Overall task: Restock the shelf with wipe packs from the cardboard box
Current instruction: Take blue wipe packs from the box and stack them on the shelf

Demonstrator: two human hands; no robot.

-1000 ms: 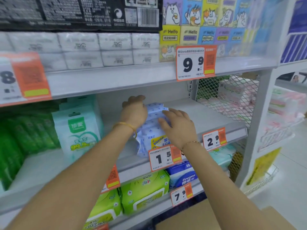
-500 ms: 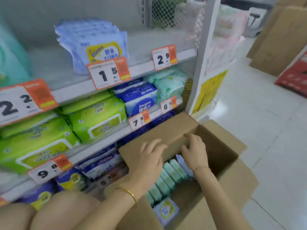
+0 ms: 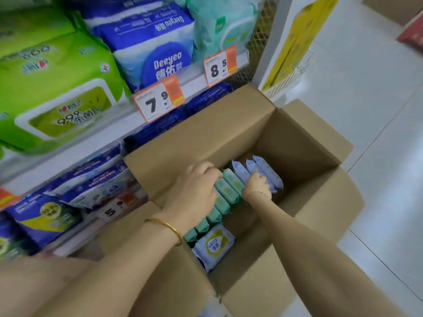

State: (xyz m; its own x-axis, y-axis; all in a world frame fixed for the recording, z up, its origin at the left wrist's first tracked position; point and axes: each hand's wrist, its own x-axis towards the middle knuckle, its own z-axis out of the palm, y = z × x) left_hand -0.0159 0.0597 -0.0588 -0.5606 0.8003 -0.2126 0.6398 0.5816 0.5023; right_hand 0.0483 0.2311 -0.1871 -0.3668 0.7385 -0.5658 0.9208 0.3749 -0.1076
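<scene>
Hands both down inside the open cardboard box (image 3: 229,138), centre of frame. We see our left hand (image 3: 194,188) curled over the far end of a row of green wipe packs (image 3: 225,191) standing on edge; fingers are hidden behind the packs, so we cannot tell whether it actually clamps one. Our right hand (image 3: 258,185) is closed around a cluster of pale blue wipe packs (image 3: 261,169), also on edge, just right of the green row and touching it. Hands sit close together, not touching each other.

One more blue pack (image 3: 214,244) lies flat, label up, at the near end of the green row. Right half of the box interior is bare cardboard.

Gold bangle (image 3: 168,227) on our left wrist, thin chain bracelet (image 3: 258,193) on the right.

Shelf (image 3: 109,131) fills upper left of frame: big green packs (image 3: 55,88), blue Deeyeo packs (image 3: 151,42), teal packs (image 3: 219,26) to their right, price tags 7.9 (image 3: 159,99) and 8.5 (image 3: 219,65) on the edge. Lower tier at left holds dark blue packs (image 3: 45,218), blurred. Box flap rests against the shelf front. Pale tiled floor (image 3: 366,88) at right.
</scene>
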